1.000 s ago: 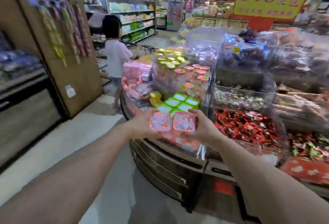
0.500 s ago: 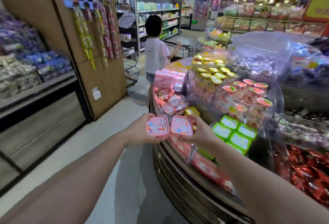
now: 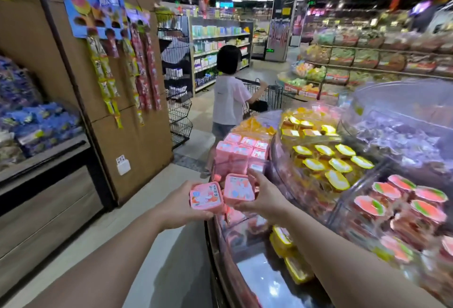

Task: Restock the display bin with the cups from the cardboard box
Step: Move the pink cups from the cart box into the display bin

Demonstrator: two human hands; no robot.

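Since the earlier frames the view has swung left along the curved counter [image 3: 221, 256], so that the stack of pink cups in the display bin [image 3: 241, 153], earlier off to the side, now lies straight ahead of the hands; the green-lidded cups have dropped out of sight. The left hand [image 3: 180, 206] grips one pink cup [image 3: 206, 196] from below, fingers curled round its underside; the right hand [image 3: 266, 197] holds a second pink cup [image 3: 239, 187], thumb under its near edge and fingers up its far side; the two cups are just beside each other, over the counter's left edge. The cardboard box is not in view. The step in hand appears to be carrying both cups forward to the pink stack; it would go best if each cup were kept lid-up and level, set squarely onto an existing column, one hand releasing at a time, so that the stack is not knocked. Beyond the bin, yellow-lidded cups [image 3: 323, 160] fill the next compartment; farther off a person in a white shirt [image 3: 229, 97] stands at a trolley [image 3: 268, 95] in the aisle.
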